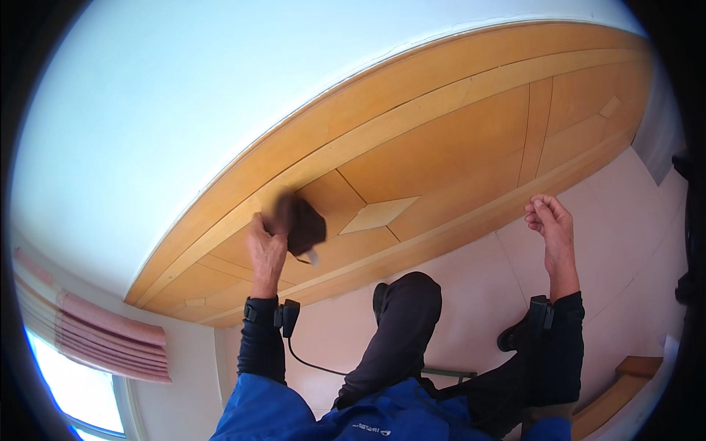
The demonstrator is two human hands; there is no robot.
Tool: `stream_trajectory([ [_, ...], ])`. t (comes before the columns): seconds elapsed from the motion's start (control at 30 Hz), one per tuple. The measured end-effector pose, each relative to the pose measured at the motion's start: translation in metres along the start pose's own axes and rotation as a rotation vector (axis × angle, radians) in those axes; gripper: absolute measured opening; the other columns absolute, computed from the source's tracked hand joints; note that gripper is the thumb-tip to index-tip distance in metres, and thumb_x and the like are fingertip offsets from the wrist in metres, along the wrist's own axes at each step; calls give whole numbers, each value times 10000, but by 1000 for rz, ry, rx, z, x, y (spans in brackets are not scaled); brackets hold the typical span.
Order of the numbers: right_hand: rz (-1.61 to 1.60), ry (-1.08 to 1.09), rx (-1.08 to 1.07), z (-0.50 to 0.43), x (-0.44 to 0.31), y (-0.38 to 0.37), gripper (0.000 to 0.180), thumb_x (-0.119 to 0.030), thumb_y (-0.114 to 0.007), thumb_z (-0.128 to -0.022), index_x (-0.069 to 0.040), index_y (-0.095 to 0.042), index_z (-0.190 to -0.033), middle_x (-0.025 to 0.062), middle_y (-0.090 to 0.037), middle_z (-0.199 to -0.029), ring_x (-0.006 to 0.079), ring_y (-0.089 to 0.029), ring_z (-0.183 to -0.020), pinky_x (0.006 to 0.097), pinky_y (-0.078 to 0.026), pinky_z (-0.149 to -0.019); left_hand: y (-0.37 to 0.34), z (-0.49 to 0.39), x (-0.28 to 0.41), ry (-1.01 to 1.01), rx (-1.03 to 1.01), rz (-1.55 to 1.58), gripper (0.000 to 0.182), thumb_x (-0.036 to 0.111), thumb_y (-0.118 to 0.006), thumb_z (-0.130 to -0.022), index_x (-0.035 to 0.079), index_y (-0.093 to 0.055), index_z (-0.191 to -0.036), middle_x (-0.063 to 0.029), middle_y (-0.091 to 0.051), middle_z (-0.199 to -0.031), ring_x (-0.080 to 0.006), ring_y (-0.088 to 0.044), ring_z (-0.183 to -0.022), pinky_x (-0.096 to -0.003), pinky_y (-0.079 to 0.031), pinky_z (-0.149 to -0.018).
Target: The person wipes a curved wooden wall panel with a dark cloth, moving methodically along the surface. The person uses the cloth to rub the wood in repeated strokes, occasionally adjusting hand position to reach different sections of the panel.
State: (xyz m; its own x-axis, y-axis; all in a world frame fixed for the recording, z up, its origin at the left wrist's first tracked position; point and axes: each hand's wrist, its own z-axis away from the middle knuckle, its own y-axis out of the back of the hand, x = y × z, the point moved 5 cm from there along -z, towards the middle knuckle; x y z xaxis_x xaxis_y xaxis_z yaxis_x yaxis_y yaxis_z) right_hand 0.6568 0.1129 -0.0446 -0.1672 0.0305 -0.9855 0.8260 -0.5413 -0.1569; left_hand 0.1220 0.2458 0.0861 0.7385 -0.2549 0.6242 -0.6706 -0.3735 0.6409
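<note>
My left hand [267, 251] is shut on a dark brown item [306, 226], perhaps a cloth pouch or cap, held up in front of the wooden wall panelling [436, 149]. Part of the item is blurred, and a small whitish tag or strip [312, 257] hangs from its lower edge. Off to the right, my right hand [553, 229] hovers above the pinkish floor [474, 275]. Its fingers are curled in towards the thumb, and nothing shows between them. Each forearm wears a black strapped device; a cable runs from the left one.
Above the panelling rises a white wall [165, 110]. A window [77, 380] with a pink folded blind [116, 342] is at lower left. My bent leg [397, 331] is below the panelling. A green bar [449, 373] shows behind it, and wooden furniture [612, 394] stands at lower right.
</note>
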Motion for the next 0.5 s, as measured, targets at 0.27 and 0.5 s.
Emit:
stream_trajectory([
  [0.27, 20, 1, 7, -1, 1, 2, 216, -252, -633, -1051, -61, -708, -1119, 21, -720, -985, 81, -626, -826, 252, -522, -786, -15, 51, -62, 742, -225, 956, 417, 146, -634, -947, 35, -587, -1345, -130, -701, -1195, -291, -726, -1022, -463, -615, -807],
  [0.5, 21, -3, -9, -1, 5, 0, 220, -271, -636, -1049, -66, -704, -1088, 10, -707, -964, 77, -617, -821, 253, -509, -773, 59, 33, -91, 246, 610, 645, 386, 108, -657, -958, 31, -592, -1330, -133, -694, -1226, -267, -720, -1006, -377, -614, -834],
])
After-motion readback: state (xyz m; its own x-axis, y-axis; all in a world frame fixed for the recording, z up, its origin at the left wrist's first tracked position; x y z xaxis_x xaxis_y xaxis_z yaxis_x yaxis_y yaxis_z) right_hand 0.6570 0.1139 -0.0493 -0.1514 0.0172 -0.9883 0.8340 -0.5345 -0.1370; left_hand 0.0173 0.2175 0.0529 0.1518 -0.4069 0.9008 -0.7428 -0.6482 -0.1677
